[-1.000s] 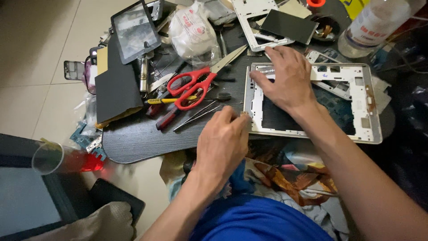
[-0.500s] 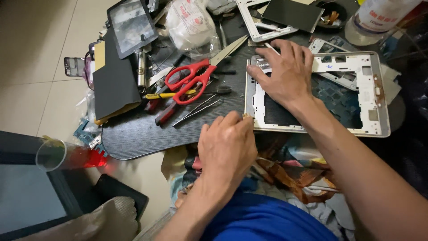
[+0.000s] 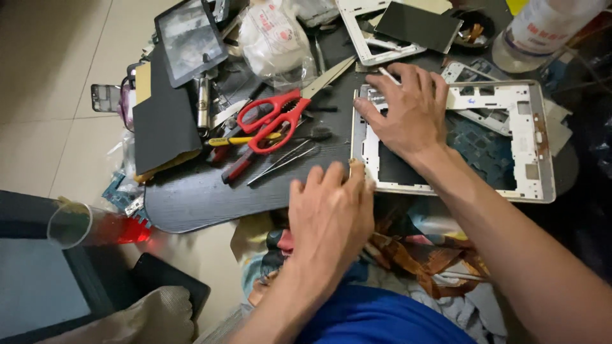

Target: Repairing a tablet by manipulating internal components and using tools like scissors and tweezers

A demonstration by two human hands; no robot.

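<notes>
Right hand [image 3: 408,111] lies flat with my fingers spread wide on the white rectangular tablet frame [image 3: 523,146], pressing its left part, clasping nothing. My left hand [image 3: 331,213] hovers just off the frame's near left corner, fingers loosely curled; whether that grip pinches anything I cannot tell. On the dark round table [image 3: 191,197] lie red-handled scissors [image 3: 274,118]. At the far edge, a small black bowl [image 3: 475,28] holds brownish scraps.
</notes>
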